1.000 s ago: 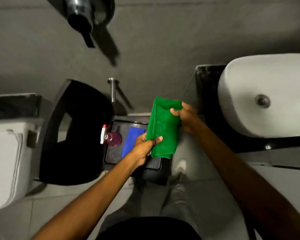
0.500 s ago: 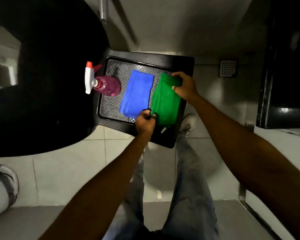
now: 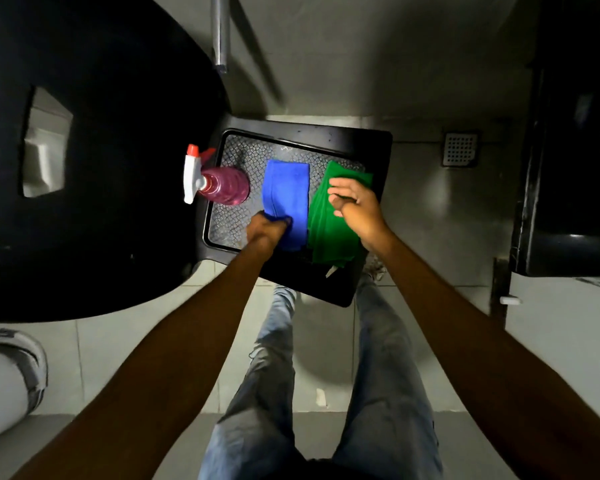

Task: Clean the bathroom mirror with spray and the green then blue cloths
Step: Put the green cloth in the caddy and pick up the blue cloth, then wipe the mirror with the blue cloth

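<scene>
green cloth [image 3: 329, 223]: soft folded fabric, long rectangle, laid flat at the right end of the tray, just beside the blue one. A small white tag is seen poking out at its near corner.
blue cloth [image 3: 286, 199]: same soft fabric, folded into a narrow strip, laid in the middle of the tray, with its near end bunched up.
left hand [image 3: 265, 232]: grip is closed tight around the near end of the blue cloth, knuckles up.
right hand [image 3: 357, 206]: fingers are spread apart and laid flat on top of the green cloth; nothing is pinched, it's just pressed down.
spray bottle [image 3: 219, 183]: clear plastic with pink liquid inside, rounded body, white trigger head with a red nozzle tip. It's parked at the left end of the tray with the head hanging over the rim.
tray [image 3: 368, 147]: black, rectangular with rounded corners, raised rim, and a shiny diamond-pattern bottom. What it's propped on can't be made out from above.
toilet lid [image 3: 101, 168]: big glossy black curved shape, right beside the tray on the left.
floor [image 3: 326, 358]: pale square tiles, with a small square metal drain grate [image 3: 459, 149] set in further back.
jeans [image 3: 274, 358]: faded blue denim, both legs seen below the tray.
</scene>
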A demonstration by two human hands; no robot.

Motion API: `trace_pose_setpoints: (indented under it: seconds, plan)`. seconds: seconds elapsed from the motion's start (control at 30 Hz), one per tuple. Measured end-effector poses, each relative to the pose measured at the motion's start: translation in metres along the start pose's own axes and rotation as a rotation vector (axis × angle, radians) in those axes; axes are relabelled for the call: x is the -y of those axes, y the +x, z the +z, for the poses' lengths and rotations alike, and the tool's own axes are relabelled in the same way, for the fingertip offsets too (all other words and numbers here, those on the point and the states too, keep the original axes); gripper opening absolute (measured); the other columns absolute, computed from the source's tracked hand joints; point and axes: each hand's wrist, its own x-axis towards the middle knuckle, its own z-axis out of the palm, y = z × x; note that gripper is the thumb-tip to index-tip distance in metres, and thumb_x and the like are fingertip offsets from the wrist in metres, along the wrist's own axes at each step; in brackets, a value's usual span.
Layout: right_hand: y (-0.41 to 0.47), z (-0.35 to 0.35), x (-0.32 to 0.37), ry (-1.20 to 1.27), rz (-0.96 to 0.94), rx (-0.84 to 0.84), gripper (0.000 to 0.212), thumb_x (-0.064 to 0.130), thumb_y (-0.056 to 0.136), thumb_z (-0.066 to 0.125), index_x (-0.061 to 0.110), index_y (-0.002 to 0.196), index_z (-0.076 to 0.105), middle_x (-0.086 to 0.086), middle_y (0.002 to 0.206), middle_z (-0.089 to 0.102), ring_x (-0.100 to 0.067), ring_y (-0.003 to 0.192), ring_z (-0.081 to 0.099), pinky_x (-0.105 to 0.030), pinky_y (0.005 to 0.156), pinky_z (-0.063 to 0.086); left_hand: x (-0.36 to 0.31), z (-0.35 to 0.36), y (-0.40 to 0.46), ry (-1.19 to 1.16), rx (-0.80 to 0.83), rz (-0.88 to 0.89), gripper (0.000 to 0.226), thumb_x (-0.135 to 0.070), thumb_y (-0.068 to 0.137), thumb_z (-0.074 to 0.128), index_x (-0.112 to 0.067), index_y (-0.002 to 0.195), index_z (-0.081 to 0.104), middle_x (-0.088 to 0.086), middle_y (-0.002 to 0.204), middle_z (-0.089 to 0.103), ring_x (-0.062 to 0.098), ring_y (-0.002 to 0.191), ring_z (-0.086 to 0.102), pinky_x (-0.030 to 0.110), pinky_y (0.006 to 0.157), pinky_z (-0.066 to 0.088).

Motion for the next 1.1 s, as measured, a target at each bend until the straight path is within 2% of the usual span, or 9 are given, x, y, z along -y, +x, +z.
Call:
trace_pose_setpoints:
  seconds: [0.1,0.23,0.4,0.47,0.57,0.67,0.9,1.0,1.1]
  plan:
    - [-0.013,-0.007,0.011,0.216,0.173,-0.041,0.036,0.005,0.099,0.054,0.008,0.135,0.056,-0.014,0.130,0.062,-0.023,0.119,0.059,-0.040,0.099,0.049,-0.030,-0.013,-0.027,-0.371,0.217,-0.099,0.008,-0.011,0.091,0.071,-0.005,0.095,0.066,0.014,0.083,0.066,0.020,0.055,0.064,0.027,0.045,0.054]
    - [-0.035,-0.020,0.051,0.667,0.474,-0.060,0.034,0.031,0.106,0.040,0.015,0.133,0.051,-0.017,0.142,0.054,-0.033,0.133,0.051,-0.047,0.109,0.041,-0.089,-0.042,-0.092,-0.564,0.460,-0.053,0.016,-0.012,0.102,0.055,-0.013,0.087,0.062,0.000,0.055,0.073,0.010,0.043,0.067,0.019,0.042,0.055]
    - [-0.090,-0.031,0.116,1.137,0.311,-0.034,0.017,0.041,0.100,0.043,0.031,0.102,0.057,0.008,0.070,0.075,-0.024,0.078,0.061,-0.026,0.069,0.053,-0.151,-0.083,-0.205,-0.302,0.582,0.202,0.022,-0.034,0.099,0.063,-0.014,0.092,0.067,0.003,0.061,0.075,0.013,0.045,0.068,0.024,0.045,0.058]
    - [-0.115,-0.051,0.162,1.145,0.081,-0.126,0.043,0.043,0.104,0.029,0.019,0.090,0.062,-0.004,0.077,0.071,-0.029,0.076,0.061,-0.030,0.071,0.048,-0.176,-0.103,-0.249,0.111,0.415,0.496,0.042,-0.056,0.099,0.053,-0.016,0.090,0.063,0.009,0.066,0.073,0.022,0.053,0.069,0.032,0.056,0.059]
    - [-0.137,-0.089,0.228,1.116,-0.202,-0.246,0.059,0.039,0.106,0.024,0.018,0.074,0.069,-0.001,0.070,0.075,-0.020,0.064,0.073,-0.022,0.065,0.058,-0.219,-0.138,-0.305,0.585,-0.069,0.976,0.050,-0.059,0.102,0.038,-0.015,0.106,0.062,0.020,0.114,0.071,0.040,0.107,0.067,0.046,0.093,0.054]
    - [-0.184,-0.149,0.291,1.432,-0.465,-0.043,0.035,0.018,0.108,0.032,0.029,0.097,0.063,0.017,0.075,0.078,-0.006,0.074,0.077,-0.022,0.064,0.061,-0.281,-0.171,-0.378,0.591,-0.326,1.499,0.045,-0.048,0.103,0.045,-0.015,0.131,0.059,0.011,0.134,0.060,0.035,0.124,0.057,0.044,0.108,0.045]
    - [-0.253,-0.286,0.373,1.469,-0.880,-0.113,0.067,0.041,0.102,0.036,0.019,0.050,0.073,0.007,0.057,0.072,-0.015,0.054,0.072,-0.025,0.056,0.060,-0.411,-0.217,-0.545,0.592,-0.812,2.145,0.050,-0.044,0.101,0.049,-0.014,0.140,0.058,0.012,0.158,0.047,0.031,0.159,0.023,0.045,0.128,0.026]
    - [-0.276,-0.338,0.414,1.460,-1.031,-0.131,0.055,0.045,0.097,0.042,0.021,0.069,0.082,0.001,0.077,0.080,-0.019,0.070,0.078,-0.032,0.062,0.064,-0.457,-0.231,-0.607,0.618,-0.978,2.252,0.056,-0.047,0.101,0.043,-0.013,0.145,0.054,0.014,0.162,0.041,0.033,0.160,0.016,0.051,0.130,0.020]
    - [-0.279,-0.371,0.475,1.361,-1.258,-0.150,0.053,0.048,0.105,0.027,0.022,0.123,0.070,-0.001,0.114,0.076,-0.020,0.102,0.073,-0.031,0.090,0.058,-0.504,-0.237,-0.665,0.700,-1.119,2.256,0.062,-0.053,0.101,0.033,-0.016,0.149,0.048,0.014,0.166,0.035,0.032,0.161,0.011,0.051,0.132,0.010]
